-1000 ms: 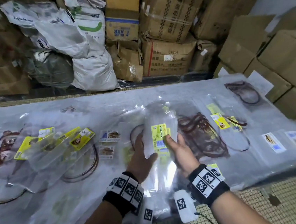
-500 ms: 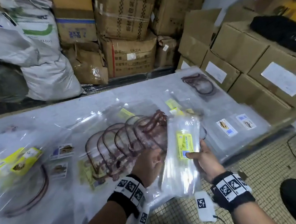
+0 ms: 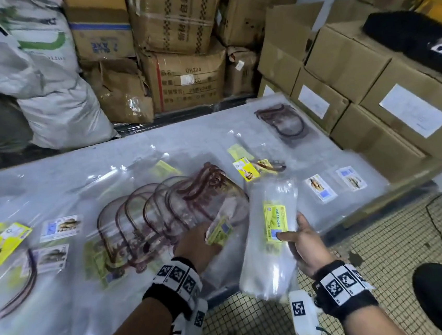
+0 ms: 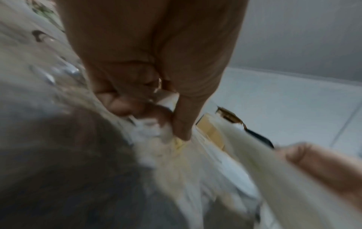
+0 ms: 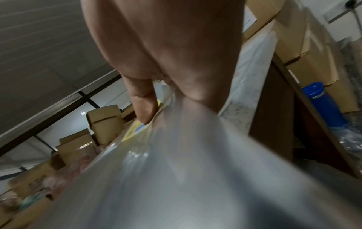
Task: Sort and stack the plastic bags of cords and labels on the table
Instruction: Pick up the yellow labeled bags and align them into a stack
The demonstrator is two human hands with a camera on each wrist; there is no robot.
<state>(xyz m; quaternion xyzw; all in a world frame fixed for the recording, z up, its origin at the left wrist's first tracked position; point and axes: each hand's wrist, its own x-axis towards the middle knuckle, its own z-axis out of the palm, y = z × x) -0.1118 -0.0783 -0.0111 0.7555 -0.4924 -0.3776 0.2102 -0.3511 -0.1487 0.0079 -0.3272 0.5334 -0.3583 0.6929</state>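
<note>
Several dozen clear bags cover the table (image 3: 59,168), which I read as a sorting surface: like goes with like, so each kind can be stacked where it already lies. Stacked cartons (image 3: 388,111) wall it in from twelve round to three o'clock, with white sacks (image 3: 50,84) at ten. Largest of the task's things is the fan of cord bags (image 3: 165,217) at the centre, brown loops overlapping like shingles, probably spread that way so each one can be counted and squared up. My left hand (image 3: 195,247) lies on the fan's near edge at six o'clock; the wrist view shows its fingers (image 4: 180,124) curled and pinching plastic with a yellow label, so I judge it is gripping that top bag to steady or lift it. To the fan's three o'clock my right hand (image 3: 308,242) holds a bundle of bags (image 3: 271,244) upright off the table edge, thumb (image 5: 144,106) pressed on its yellow label (image 3: 276,223), fingers wrapped behind, likely so the print faces me for matching. Small label packets (image 3: 320,188) sit at two o'clock, a lone cord bag (image 3: 283,122) at one.
</note>
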